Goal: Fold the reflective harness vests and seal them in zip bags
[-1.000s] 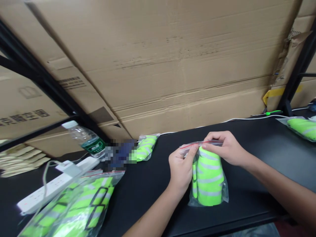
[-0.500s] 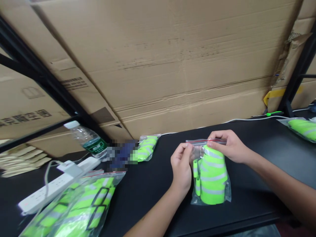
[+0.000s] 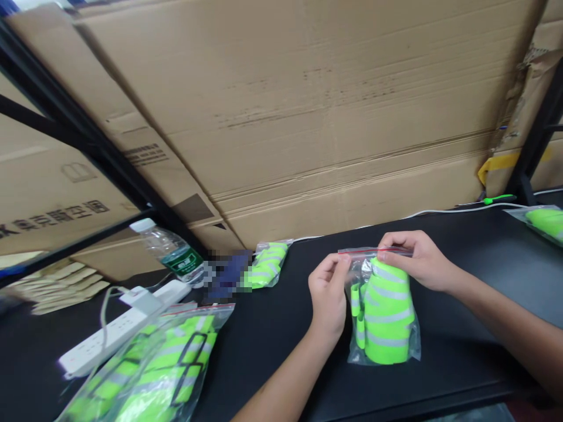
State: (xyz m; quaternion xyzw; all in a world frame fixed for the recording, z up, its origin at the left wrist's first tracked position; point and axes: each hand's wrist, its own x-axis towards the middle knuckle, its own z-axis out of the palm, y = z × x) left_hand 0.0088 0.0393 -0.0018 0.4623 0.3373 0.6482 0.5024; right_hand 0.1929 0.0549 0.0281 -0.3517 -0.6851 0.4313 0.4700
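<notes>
A clear zip-lock bag (image 3: 416, 346) with a red line along its seal stands near the front of the black table. Inside it is a roll of neon-green webbing with silver-grey reflective stripes (image 3: 387, 316), with smaller loops at its left side. My left hand (image 3: 329, 293) pinches the bag's top edge at the left corner between thumb and fingers. Farther right along the same edge, my right hand (image 3: 409, 258) also pinches the seal, thumb in front and fingers curled behind. The fingertips of both hands hide parts of the seal.
More bagged green strapping (image 3: 176, 363) lies front left, beside a white power strip (image 3: 97, 346). A plastic bottle (image 3: 171, 252) leans near a black frame post. Other green bags (image 3: 268, 264) rest at the back and far right (image 3: 545, 223). Cardboard (image 3: 308, 117) walls the rear; a green-handled tool (image 3: 499, 199) lies there.
The whole view has shifted slightly, so everything sits a little farther right. Both hands keep their pinch on the bag's top edge, with little visible movement along it.
</notes>
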